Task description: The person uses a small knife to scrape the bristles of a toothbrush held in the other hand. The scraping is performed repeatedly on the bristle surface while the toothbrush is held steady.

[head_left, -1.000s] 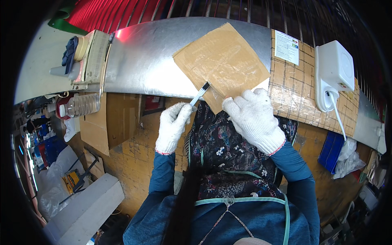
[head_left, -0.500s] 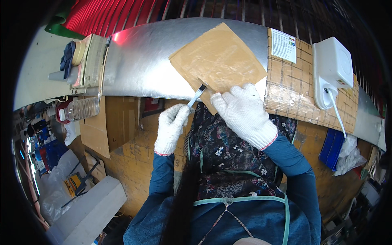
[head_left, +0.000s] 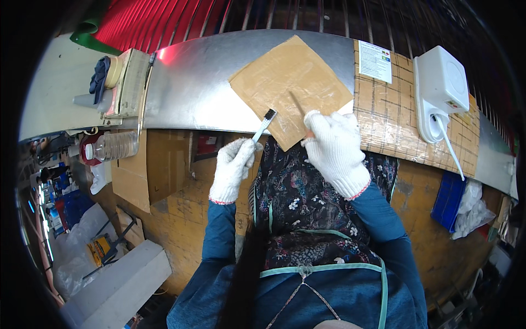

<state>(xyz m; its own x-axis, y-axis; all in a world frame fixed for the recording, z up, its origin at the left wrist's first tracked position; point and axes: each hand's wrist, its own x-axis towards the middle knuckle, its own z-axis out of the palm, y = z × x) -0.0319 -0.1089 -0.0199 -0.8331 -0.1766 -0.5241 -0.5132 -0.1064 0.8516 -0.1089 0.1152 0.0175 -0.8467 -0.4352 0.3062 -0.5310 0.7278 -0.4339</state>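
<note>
A toothbrush (head_left: 263, 125) with a pale handle and black bristles is pinched in my gloved left hand (head_left: 234, 167), its head just over the left edge of a square brown cardboard sheet (head_left: 296, 68). My gloved right hand (head_left: 337, 148) is closed around a slim tool (head_left: 296, 103), whose narrow grey metal end points up and left over the sheet. A bit of orange shows by the fingers, perhaps its handle; its exact kind is unclear. The sheet, covered with shiny film or tape, lies cornerwise on the metal worktop (head_left: 186, 82).
A white device (head_left: 446, 79) with a cable stands on taped cardboard (head_left: 378, 109) at the right, beside a printed sheet (head_left: 375, 61). Boxes (head_left: 127, 88) and a clear bottle (head_left: 115, 146) are at the left. Metal bars (head_left: 268, 13) run behind the worktop.
My right hand has shifted right, and its slim tool now points further up over the sheet, apart from the brush. The toothbrush's bristles have come away from the tool; my left hand barely moved.
</note>
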